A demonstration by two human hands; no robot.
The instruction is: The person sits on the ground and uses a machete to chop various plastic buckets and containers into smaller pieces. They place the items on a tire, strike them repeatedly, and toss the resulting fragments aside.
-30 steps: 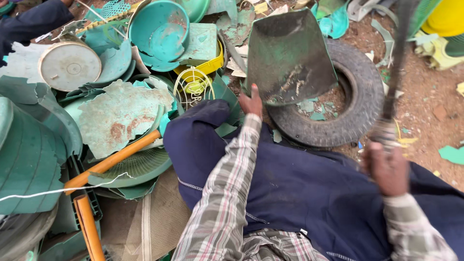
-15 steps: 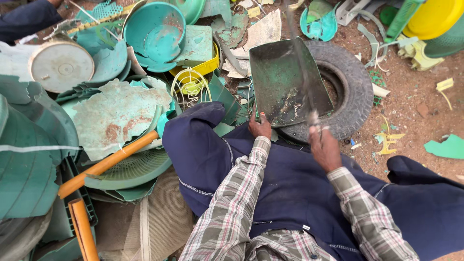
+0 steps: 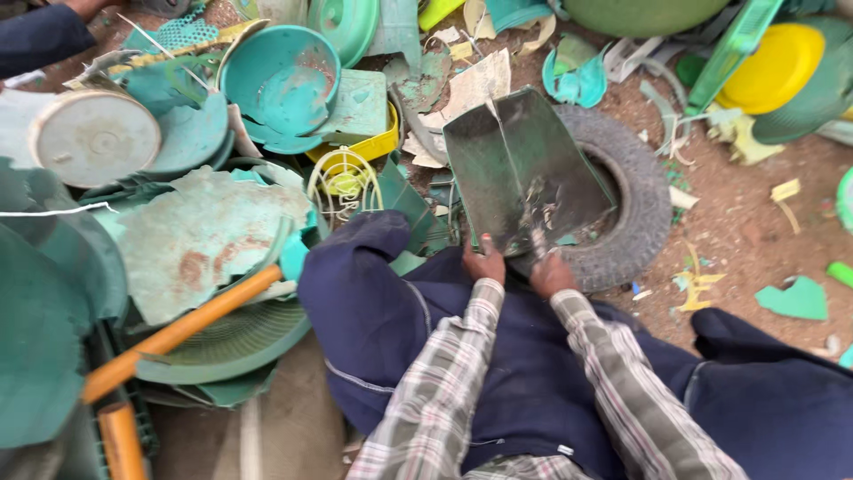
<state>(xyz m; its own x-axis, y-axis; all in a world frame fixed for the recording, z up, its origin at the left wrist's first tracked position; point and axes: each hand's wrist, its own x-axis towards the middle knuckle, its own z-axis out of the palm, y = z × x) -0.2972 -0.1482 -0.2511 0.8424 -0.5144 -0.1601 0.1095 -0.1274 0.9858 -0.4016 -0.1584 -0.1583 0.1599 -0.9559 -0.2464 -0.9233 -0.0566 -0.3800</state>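
Note:
I sit on the ground in dark blue trousers [image 3: 498,373] and checked sleeves. My left hand [image 3: 482,262] grips the lower edge of a dark green plastic sheet piece [image 3: 520,164] that leans on a black tyre [image 3: 635,204]. My right hand [image 3: 551,272] is closed on the handle of a thin long blade [image 3: 511,169]. The blade lies edge-on against the green piece, running up its middle. Small chips cling to the plastic near the blade's base.
Broken teal and green plastic is heaped at left: a teal basin [image 3: 280,80], a white round lid [image 3: 96,138], a yellow wire basket [image 3: 345,182], an orange pipe [image 3: 178,333]. A yellow bowl [image 3: 777,67] and green scraps lie on bare soil at right. Another person's sleeve [image 3: 40,36] is top left.
My right hand swung from out at the right, with the blade raised, in to the green piece. The blade now rests on it. My left hand kept its hold.

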